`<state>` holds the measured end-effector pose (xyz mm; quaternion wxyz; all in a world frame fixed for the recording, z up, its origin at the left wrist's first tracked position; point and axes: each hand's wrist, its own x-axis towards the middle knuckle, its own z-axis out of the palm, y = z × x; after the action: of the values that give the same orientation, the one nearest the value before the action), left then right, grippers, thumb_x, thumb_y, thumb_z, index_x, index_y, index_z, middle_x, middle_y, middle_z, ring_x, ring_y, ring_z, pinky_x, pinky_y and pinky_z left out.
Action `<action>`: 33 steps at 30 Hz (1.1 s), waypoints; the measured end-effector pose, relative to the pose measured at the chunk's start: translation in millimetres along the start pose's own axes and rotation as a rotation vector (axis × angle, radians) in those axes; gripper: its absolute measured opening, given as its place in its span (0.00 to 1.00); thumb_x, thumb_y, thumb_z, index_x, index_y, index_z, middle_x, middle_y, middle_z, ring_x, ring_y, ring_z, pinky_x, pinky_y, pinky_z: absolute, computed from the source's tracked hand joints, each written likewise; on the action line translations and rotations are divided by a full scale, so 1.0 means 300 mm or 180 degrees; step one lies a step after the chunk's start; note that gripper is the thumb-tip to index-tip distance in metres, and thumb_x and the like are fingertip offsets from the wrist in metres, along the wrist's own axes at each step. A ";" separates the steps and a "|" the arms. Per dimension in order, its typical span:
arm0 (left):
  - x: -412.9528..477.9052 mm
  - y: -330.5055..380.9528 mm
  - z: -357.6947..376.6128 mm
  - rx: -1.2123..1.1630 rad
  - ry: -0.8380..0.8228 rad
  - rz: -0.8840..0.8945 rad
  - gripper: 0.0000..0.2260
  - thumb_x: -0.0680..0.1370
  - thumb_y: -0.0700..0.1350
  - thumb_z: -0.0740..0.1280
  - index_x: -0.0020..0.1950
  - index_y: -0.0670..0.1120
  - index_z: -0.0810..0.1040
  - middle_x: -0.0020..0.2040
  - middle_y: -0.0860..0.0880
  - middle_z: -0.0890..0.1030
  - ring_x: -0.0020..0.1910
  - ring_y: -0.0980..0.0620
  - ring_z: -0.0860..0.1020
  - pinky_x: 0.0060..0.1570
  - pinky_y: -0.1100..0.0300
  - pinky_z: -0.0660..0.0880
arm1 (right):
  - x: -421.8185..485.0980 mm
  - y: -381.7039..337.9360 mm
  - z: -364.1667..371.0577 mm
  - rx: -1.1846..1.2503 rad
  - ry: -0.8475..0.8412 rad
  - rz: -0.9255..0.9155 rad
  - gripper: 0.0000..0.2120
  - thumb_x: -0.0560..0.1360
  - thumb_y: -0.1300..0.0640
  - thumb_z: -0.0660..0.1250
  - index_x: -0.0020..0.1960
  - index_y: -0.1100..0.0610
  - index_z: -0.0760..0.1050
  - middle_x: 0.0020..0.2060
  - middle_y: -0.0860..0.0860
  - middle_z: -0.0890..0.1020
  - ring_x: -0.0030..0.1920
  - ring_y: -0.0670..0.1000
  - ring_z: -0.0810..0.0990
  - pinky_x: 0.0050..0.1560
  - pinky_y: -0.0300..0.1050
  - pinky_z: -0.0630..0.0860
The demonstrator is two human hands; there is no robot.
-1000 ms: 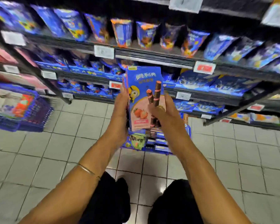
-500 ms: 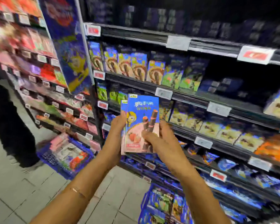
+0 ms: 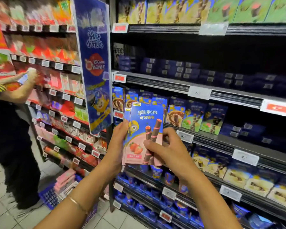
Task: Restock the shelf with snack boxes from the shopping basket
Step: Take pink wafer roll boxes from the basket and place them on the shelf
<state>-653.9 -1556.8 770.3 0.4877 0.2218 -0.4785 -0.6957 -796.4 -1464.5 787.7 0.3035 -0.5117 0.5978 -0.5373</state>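
Holding a little stack of snack boxes (image 3: 143,119) upright with both hands, the person faced the shelf (image 3: 221,142). It looked like at least two boxes, one tucked right behind the other. They were blue up top and pink at the bottom, with strawberries and chocolate wafer rolls printed on the front.

The left hand (image 3: 117,144) gripped the left edge of the stack. The right hand (image 3: 170,152) pinched the lower right part, thumb flat on the front face and fingers (image 3: 169,135) curled behind the right edge. So both hands were clamped on the boxes, nothing loose.

The stack was up in the air, just in front of a row of similar blue boxes (image 3: 174,116) standing on the shelf, and wasn't resting on the board itself. Further right on that level, darker boxes sat deeper in. White and red price tags (image 3: 278,109) ran along the shelf edges. A thin bracelet (image 3: 78,204) sat on the left wrist.

Down on the floor to the left was the blue shopping basket (image 3: 47,198) with pink boxes (image 3: 64,180) piled in it, well apart from the hands. A tall blue banner (image 3: 94,63) hung at the end of the shelving. Past it, another person (image 3: 10,138) in dark clothes reached toward the red and pink shelves. That part was pretty blurry, so I couldn't tell what they held.
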 end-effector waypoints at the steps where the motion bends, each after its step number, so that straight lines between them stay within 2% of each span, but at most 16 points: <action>1: 0.031 0.005 -0.011 -0.0012 0.0004 0.0026 0.29 0.79 0.58 0.60 0.74 0.42 0.76 0.68 0.39 0.83 0.66 0.34 0.80 0.66 0.36 0.78 | 0.037 -0.001 0.004 -0.0009 -0.0012 -0.0028 0.30 0.62 0.36 0.76 0.54 0.52 0.71 0.49 0.52 0.85 0.50 0.58 0.85 0.56 0.64 0.80; 4: 0.148 0.027 -0.039 -0.0147 0.0045 0.0049 0.30 0.80 0.57 0.59 0.76 0.39 0.74 0.70 0.37 0.80 0.70 0.32 0.77 0.70 0.31 0.72 | 0.168 0.000 0.019 -0.0022 -0.0039 -0.0178 0.31 0.61 0.37 0.77 0.54 0.54 0.72 0.48 0.58 0.85 0.50 0.62 0.84 0.57 0.65 0.79; 7: 0.321 0.064 -0.062 -0.0067 0.0156 0.0178 0.31 0.80 0.55 0.60 0.78 0.37 0.70 0.73 0.35 0.77 0.73 0.31 0.73 0.75 0.29 0.65 | 0.331 -0.001 0.030 -0.0015 0.0003 -0.0402 0.27 0.63 0.37 0.77 0.53 0.50 0.74 0.48 0.52 0.86 0.50 0.56 0.86 0.58 0.62 0.79; 9: 0.431 0.095 -0.067 0.0008 0.0176 0.0290 0.32 0.79 0.55 0.60 0.77 0.36 0.71 0.73 0.34 0.77 0.72 0.30 0.74 0.73 0.29 0.67 | 0.436 -0.009 0.036 0.0036 0.0054 -0.0517 0.26 0.63 0.37 0.77 0.54 0.48 0.74 0.50 0.51 0.86 0.51 0.54 0.86 0.58 0.61 0.79; 11: 0.546 0.122 -0.068 0.0034 0.0100 0.0302 0.30 0.79 0.56 0.60 0.74 0.38 0.75 0.70 0.35 0.79 0.69 0.34 0.78 0.68 0.33 0.74 | 0.542 -0.030 0.035 0.0100 0.0134 -0.0636 0.23 0.64 0.38 0.77 0.53 0.47 0.75 0.49 0.48 0.86 0.50 0.50 0.86 0.55 0.59 0.80; 14: 0.682 0.171 -0.066 0.0154 -0.0001 0.0374 0.30 0.79 0.58 0.60 0.73 0.40 0.76 0.68 0.38 0.82 0.68 0.33 0.79 0.66 0.35 0.77 | 0.679 -0.067 0.037 0.0113 0.0241 -0.0829 0.21 0.65 0.37 0.75 0.51 0.45 0.75 0.49 0.41 0.85 0.48 0.42 0.84 0.50 0.48 0.79; 16: 0.767 0.204 -0.085 0.0240 0.0069 0.0486 0.32 0.78 0.60 0.60 0.74 0.40 0.75 0.68 0.38 0.82 0.67 0.33 0.80 0.65 0.35 0.78 | 0.765 -0.082 0.041 0.0140 0.0248 -0.0948 0.21 0.64 0.38 0.75 0.51 0.47 0.76 0.49 0.44 0.84 0.49 0.45 0.84 0.50 0.51 0.80; 18: 0.827 0.232 -0.105 0.0270 0.0132 0.0524 0.35 0.77 0.62 0.61 0.77 0.40 0.71 0.71 0.37 0.79 0.70 0.32 0.78 0.69 0.30 0.72 | 0.833 -0.093 0.058 0.0242 0.0200 -0.1003 0.22 0.64 0.42 0.76 0.52 0.52 0.76 0.47 0.48 0.84 0.49 0.51 0.84 0.53 0.58 0.80; 19: 0.843 0.242 -0.117 0.0279 0.0134 0.0526 0.37 0.76 0.63 0.62 0.78 0.40 0.70 0.72 0.37 0.78 0.70 0.31 0.77 0.70 0.28 0.70 | 0.854 -0.098 0.068 0.0262 0.0182 -0.1009 0.22 0.65 0.44 0.77 0.52 0.52 0.76 0.47 0.48 0.84 0.49 0.52 0.84 0.54 0.58 0.80; 22: 0.905 0.267 -0.160 0.0262 0.0039 0.0555 0.39 0.78 0.67 0.67 0.78 0.39 0.69 0.71 0.36 0.78 0.71 0.29 0.75 0.71 0.26 0.68 | 0.923 -0.117 0.090 0.0258 0.0085 -0.0985 0.17 0.68 0.50 0.78 0.52 0.51 0.76 0.47 0.46 0.85 0.48 0.48 0.84 0.54 0.55 0.81; 24: 0.942 0.289 -0.179 0.0243 0.0035 0.0684 0.40 0.76 0.67 0.67 0.77 0.39 0.70 0.72 0.36 0.77 0.71 0.30 0.75 0.71 0.26 0.68 | 0.965 -0.137 0.098 0.0209 0.0014 -0.0972 0.16 0.69 0.51 0.78 0.53 0.51 0.76 0.48 0.45 0.86 0.49 0.47 0.85 0.53 0.53 0.81; 28: 1.024 0.335 -0.207 0.0127 -0.0058 0.0804 0.44 0.73 0.66 0.69 0.79 0.39 0.67 0.74 0.35 0.75 0.73 0.30 0.74 0.72 0.27 0.66 | 1.036 -0.182 0.125 0.0171 0.0069 -0.1070 0.16 0.69 0.51 0.78 0.53 0.52 0.77 0.47 0.49 0.86 0.48 0.52 0.85 0.49 0.51 0.83; 31: 1.080 0.364 -0.217 0.0129 -0.0161 0.0829 0.41 0.74 0.64 0.69 0.79 0.40 0.68 0.73 0.37 0.77 0.72 0.32 0.75 0.72 0.27 0.68 | 1.081 -0.215 0.127 0.0179 0.0054 -0.1040 0.16 0.72 0.56 0.78 0.55 0.55 0.76 0.48 0.51 0.86 0.48 0.53 0.86 0.48 0.49 0.84; 33: 1.121 0.372 -0.232 0.0244 -0.0150 0.0964 0.35 0.79 0.61 0.67 0.77 0.39 0.69 0.72 0.37 0.78 0.70 0.31 0.77 0.70 0.27 0.70 | 1.111 -0.240 0.117 0.0190 0.0125 -0.1035 0.16 0.72 0.58 0.78 0.56 0.57 0.75 0.48 0.52 0.86 0.47 0.52 0.87 0.45 0.46 0.84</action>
<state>-691.0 -1895.2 891.0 0.5669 0.1493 -0.5440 -0.6004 -841.3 -1781.5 910.2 0.2158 -0.5818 0.4967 -0.6067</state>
